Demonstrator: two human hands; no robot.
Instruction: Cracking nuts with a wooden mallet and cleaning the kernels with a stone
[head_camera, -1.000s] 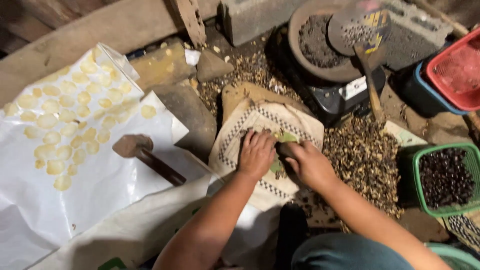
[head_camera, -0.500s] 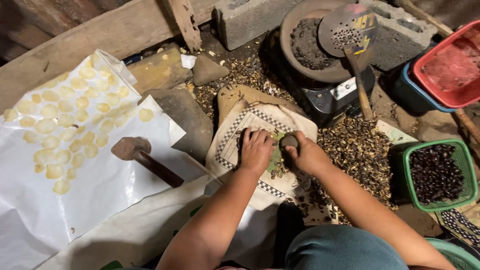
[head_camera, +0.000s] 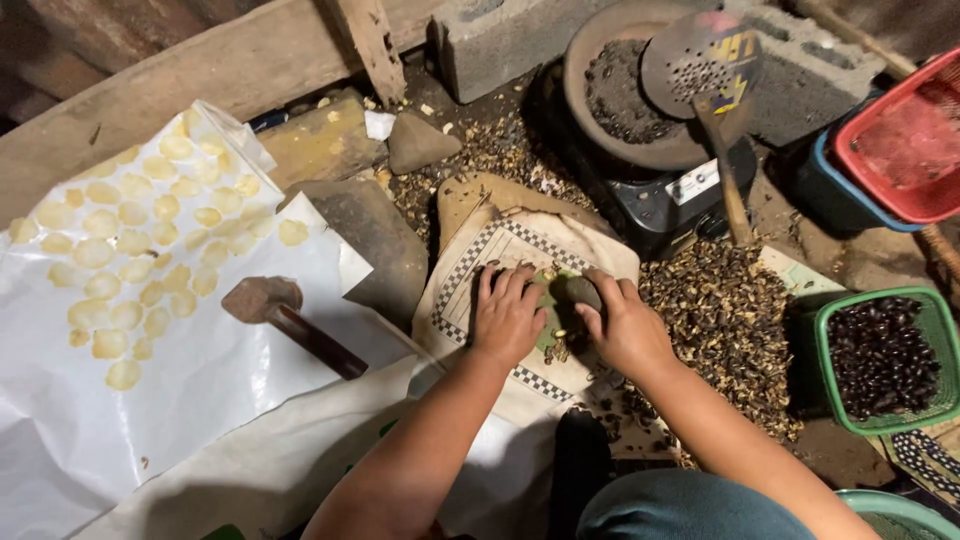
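Note:
My left hand (head_camera: 507, 315) lies flat, fingers spread, on a pale cloth with a checked border (head_camera: 505, 250) that covers a stone block. Beside it my right hand (head_camera: 625, 325) grips a small dark stone (head_camera: 581, 292) and holds it down on a green patch (head_camera: 549, 305) in the middle of the cloth. A few cracked seed bits lie between the two hands.
A hammer (head_camera: 290, 322) rests on white plastic sheeting (head_camera: 150, 400) dotted with flattened yellow discs (head_camera: 150, 240). Husks (head_camera: 730, 320) litter the ground at right. A green basket of dark seeds (head_camera: 885, 360), a red basket (head_camera: 895, 135), a pan with perforated ladle (head_camera: 650, 85) stand nearby.
Both hands have stayed on the cloth. My right hand has shifted the stone slightly over the green patch; the view has moved a little.

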